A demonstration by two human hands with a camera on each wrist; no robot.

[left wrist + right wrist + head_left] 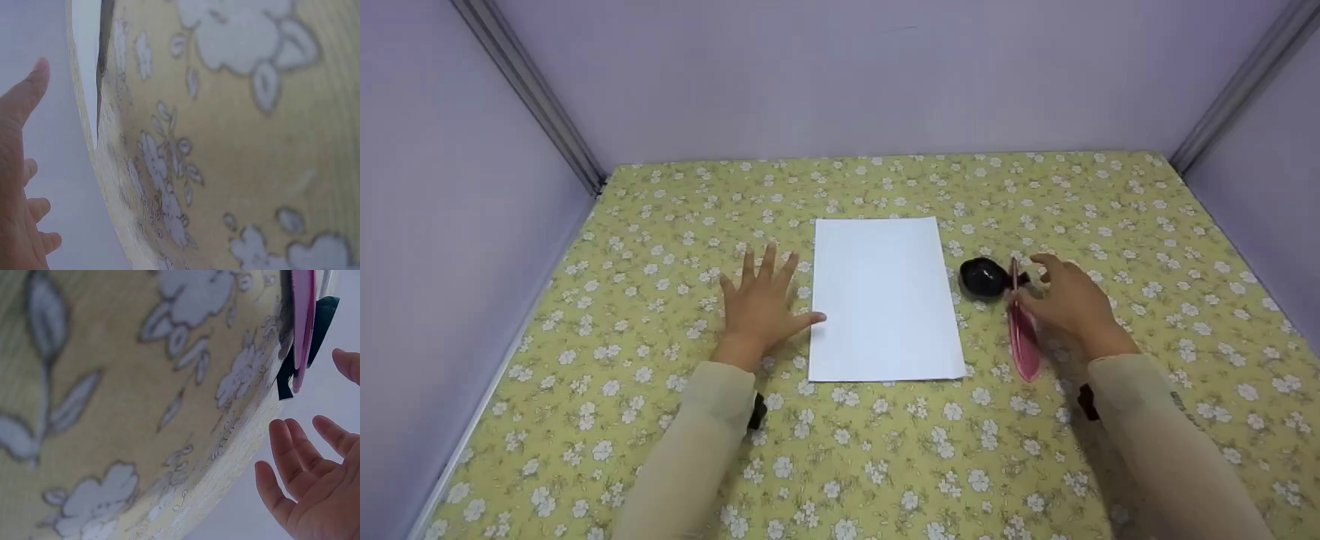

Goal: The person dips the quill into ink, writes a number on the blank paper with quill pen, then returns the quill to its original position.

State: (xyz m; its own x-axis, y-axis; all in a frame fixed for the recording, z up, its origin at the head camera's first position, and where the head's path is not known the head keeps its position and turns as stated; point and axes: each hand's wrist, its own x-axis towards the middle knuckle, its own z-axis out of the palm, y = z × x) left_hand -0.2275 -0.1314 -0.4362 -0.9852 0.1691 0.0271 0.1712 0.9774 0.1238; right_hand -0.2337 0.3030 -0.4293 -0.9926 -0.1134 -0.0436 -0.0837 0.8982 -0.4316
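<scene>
A blank white sheet of paper [885, 300] lies on the flowered cloth between the hands. My left hand [759, 304] is spread flat beside its left edge, with the thumb tip overlapping the paper in the head view. To the paper's right sits a shiny black rounded object [982, 278] with a short narrow end. A thin pink object [1024, 337], long and edge-on, crosses that narrow end. My right hand [1072, 300] is just right of both, thumb and fingers parted. In the right wrist view the pink object [304, 320] appears beyond the parted fingers [289, 444].
The yellow cloth [660, 435] with white flowers covers the table. Pale walls [840, 82] enclose it at the back and sides, with metal posts [536, 97] in the rear corners. A dark wrist strap piece [756, 412] shows at the left sleeve.
</scene>
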